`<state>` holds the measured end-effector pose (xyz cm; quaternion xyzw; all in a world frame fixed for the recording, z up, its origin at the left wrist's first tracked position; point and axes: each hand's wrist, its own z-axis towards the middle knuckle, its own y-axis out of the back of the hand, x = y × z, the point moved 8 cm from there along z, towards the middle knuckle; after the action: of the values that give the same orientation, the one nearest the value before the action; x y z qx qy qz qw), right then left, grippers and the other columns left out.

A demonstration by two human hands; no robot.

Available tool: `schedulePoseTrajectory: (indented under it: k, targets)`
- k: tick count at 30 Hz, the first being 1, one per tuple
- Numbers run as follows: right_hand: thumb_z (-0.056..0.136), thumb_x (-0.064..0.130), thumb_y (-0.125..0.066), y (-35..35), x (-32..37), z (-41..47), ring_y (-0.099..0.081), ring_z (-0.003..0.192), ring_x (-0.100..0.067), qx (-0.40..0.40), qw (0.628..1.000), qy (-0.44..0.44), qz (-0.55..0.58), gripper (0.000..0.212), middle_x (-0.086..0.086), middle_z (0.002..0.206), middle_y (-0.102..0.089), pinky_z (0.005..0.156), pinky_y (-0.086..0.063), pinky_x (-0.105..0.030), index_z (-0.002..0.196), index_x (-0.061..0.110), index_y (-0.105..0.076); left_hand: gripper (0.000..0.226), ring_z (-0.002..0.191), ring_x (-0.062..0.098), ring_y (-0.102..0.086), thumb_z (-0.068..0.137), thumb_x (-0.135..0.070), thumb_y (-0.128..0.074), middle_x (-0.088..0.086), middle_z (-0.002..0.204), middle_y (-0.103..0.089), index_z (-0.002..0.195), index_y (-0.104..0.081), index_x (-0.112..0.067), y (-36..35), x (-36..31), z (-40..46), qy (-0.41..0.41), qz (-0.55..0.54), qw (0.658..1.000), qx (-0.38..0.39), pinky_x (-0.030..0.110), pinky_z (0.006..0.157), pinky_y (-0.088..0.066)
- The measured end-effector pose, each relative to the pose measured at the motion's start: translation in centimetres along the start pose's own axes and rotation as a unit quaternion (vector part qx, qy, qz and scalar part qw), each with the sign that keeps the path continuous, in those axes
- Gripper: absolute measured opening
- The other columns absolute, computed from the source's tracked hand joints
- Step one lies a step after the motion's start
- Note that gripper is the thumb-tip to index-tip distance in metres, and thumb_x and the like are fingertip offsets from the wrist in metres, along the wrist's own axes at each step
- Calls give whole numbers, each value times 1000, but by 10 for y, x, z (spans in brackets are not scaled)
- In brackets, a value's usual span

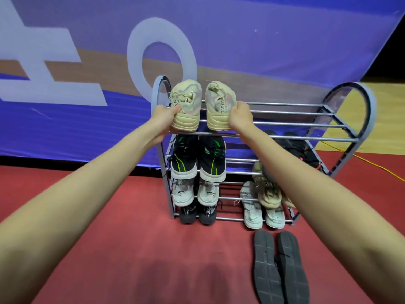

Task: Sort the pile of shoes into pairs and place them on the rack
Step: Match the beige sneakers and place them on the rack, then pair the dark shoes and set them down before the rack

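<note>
Two beige sneakers sit at the left end of the top shelf of a grey metal shoe rack (pixel 295 125). My left hand (pixel 164 119) grips the heel side of the left beige sneaker (pixel 188 102). My right hand (pixel 241 116) grips the heel side of the right beige sneaker (pixel 219 104). Below them stand a black-and-green pair (pixel 198 160), a white pair (pixel 195 191) and a black pair (pixel 197 213). On the right side are a white knit pair (pixel 263 213), beige shoes (pixel 268 191) and black shoes (pixel 300 148), partly hidden by my right arm.
Two dark shoes lie sole-up (pixel 280 266) on the red floor in front of the rack's right end. A blue banner (pixel 241 40) hangs close behind the rack. A yellow cable (pixel 372 165) runs along the floor at the right.
</note>
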<state>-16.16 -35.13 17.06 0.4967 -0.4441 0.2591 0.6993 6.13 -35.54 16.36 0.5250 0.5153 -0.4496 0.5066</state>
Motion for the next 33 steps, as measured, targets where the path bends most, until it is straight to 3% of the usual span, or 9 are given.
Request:
schedulePoseTrajectory:
  k: [5, 9, 14, 17, 19, 22, 24, 28, 33]
  targets:
    - [102, 37, -30, -25, -8, 4, -55, 115, -36, 33, 999, -12, 15, 47, -20, 124, -60, 82, -40, -33, 123, 2, -54, 32, 81, 27, -66, 97, -18, -48, 15, 91, -65, 118, -55, 5, -6, 9, 14, 27, -5, 1000, 11, 45, 82, -56]
    - [102, 29, -29, -29, -9, 3, -55, 116, -37, 53, 998, -26, 7, 45, -22, 126, -59, 85, -42, -36, 124, -2, -53, 31, 76, 20, -64, 96, -16, -46, 12, 90, -64, 120, -53, 2, -2, 18, 15, 47, -6, 999, 12, 44, 81, -57]
    - [98, 23, -34, -35, -3, -5, -58, 115, -36, 122, 992, -17, 22, 41, -15, 113, -61, 94, -47, -42, 127, 2, -53, 32, 72, 17, -60, 95, -19, -42, 13, 100, -58, 120, -51, -2, 4, 14, 8, 38, 34, 999, -16, 25, 47, -54]
    - [98, 41, -26, -35, -4, -14, -56, 110, -31, 122, 992, -12, -13, 56, -12, 119, -59, 87, -48, -37, 140, 8, -43, 17, 71, 19, -57, 92, -18, -41, 9, 84, -56, 100, -54, -10, 1, 11, -2, 31, 48, 998, -24, 25, 56, -51]
    - [97, 46, -21, -29, -3, -28, -53, 117, -35, 107, 992, 20, -60, 62, -17, 131, -56, 99, -43, -41, 143, 7, -37, 15, 67, 23, -50, 90, -18, -43, 10, 73, -52, 80, -52, -11, 3, 7, -12, 0, 104, 993, -52, 22, 52, -43]
    - [99, 34, -33, -12, -9, -59, -49, 119, -36, 75, 991, 76, -77, 49, -22, 127, -55, 94, -38, -39, 132, -1, -40, 13, 93, 40, -54, 84, -19, -46, 30, 106, -56, 79, -54, -10, 12, 10, -36, -53, 263, 956, -116, 41, 75, -47]
    - [97, 23, -42, 1, -22, -82, -50, 117, -35, 68, 989, 108, -74, 39, -22, 121, -56, 92, -37, -36, 127, -1, -44, 24, 110, 34, -55, 84, -19, -47, 22, 123, -53, 102, -61, -12, 11, 17, -60, -110, 297, 940, -126, 41, 93, -47]
    - [93, 12, -48, 23, -75, -128, -52, 111, -34, 102, 977, 146, -114, 34, -23, 117, -56, 94, -39, -36, 122, -4, -49, 28, 85, 15, -57, 84, -12, -50, 6, 106, -62, 109, -61, -9, -10, 52, -103, -185, 290, 937, -68, 25, 83, -43]
    - [88, 14, -50, 39, -187, -169, -53, 107, -35, 168, 962, 77, -201, 35, -25, 113, -55, 93, -40, -37, 118, -4, -51, 16, 68, 11, -49, 87, -3, -52, 0, 82, -58, 98, -62, -10, -65, 138, -131, -151, 318, 926, 135, 15, 66, -40]
